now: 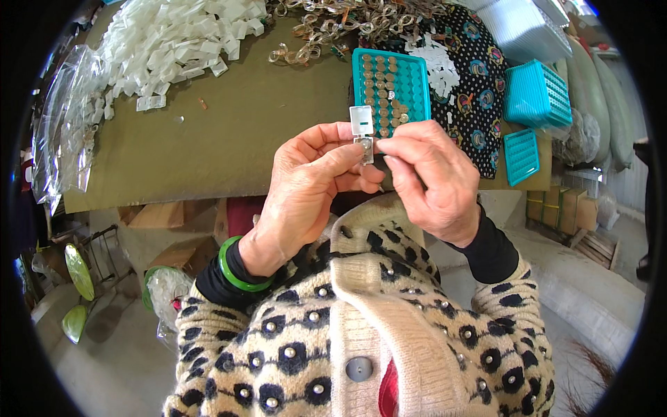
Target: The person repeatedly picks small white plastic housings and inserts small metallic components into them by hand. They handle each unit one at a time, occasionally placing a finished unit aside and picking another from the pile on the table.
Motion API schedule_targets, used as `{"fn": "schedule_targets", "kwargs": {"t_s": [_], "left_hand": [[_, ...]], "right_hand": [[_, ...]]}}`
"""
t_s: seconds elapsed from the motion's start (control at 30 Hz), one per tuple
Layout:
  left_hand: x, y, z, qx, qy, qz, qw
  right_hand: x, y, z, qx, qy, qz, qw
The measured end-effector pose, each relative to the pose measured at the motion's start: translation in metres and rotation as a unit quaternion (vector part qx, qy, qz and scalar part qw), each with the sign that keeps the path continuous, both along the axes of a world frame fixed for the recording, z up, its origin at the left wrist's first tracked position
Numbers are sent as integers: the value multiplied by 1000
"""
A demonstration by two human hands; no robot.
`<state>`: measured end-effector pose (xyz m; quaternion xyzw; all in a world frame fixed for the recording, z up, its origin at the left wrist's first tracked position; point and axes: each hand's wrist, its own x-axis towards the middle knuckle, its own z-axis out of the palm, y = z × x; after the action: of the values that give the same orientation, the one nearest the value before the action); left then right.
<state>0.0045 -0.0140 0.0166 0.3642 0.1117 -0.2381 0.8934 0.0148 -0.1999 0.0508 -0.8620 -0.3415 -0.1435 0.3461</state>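
Note:
My left hand (pixel 309 177) is closed on a small clear plastic case (pixel 361 121) with its lid flipped up. In the case's lower half, under my thumb, sits a small round metallic piece. My right hand (pixel 438 174) is at the case's right edge, thumb and forefinger curled close together; whether anything is pinched between them I cannot make out. Just beyond my hands lies a teal tray (pixel 415 83) with rows of round pockets. Small round gold-coloured pieces (pixel 379 76) fill its left side, and several lie loosely toward its near middle.
A big heap of white plastic cases (pixel 174 42) covers the table's far left, beside clear plastic bags (pixel 66 118). Looped shiny strips (pixel 354 21) lie at the back. On the right are a dark patterned cloth (pixel 479 76), stacked teal trays (pixel 535 94) and a single teal tray (pixel 521 158).

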Motion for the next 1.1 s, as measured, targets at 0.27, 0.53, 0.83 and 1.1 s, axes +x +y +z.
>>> {"fn": "schedule_targets", "kwargs": {"t_s": [0.27,0.53,0.83,1.1], "left_hand": [[-8,-3,0,42,-35,23,998],[-7,0,-2,63,-10,14,998],[-3,14,-6,-27,22,6,999],[-6,12,-6,-12,18,27,999]], "right_hand": [[11,6,3,-69,19,45,996],[28,1,14,-16,242,71,968],[6,7,6,109,236,-20,965],[6,17,-6,86,105,-21,991]]}}
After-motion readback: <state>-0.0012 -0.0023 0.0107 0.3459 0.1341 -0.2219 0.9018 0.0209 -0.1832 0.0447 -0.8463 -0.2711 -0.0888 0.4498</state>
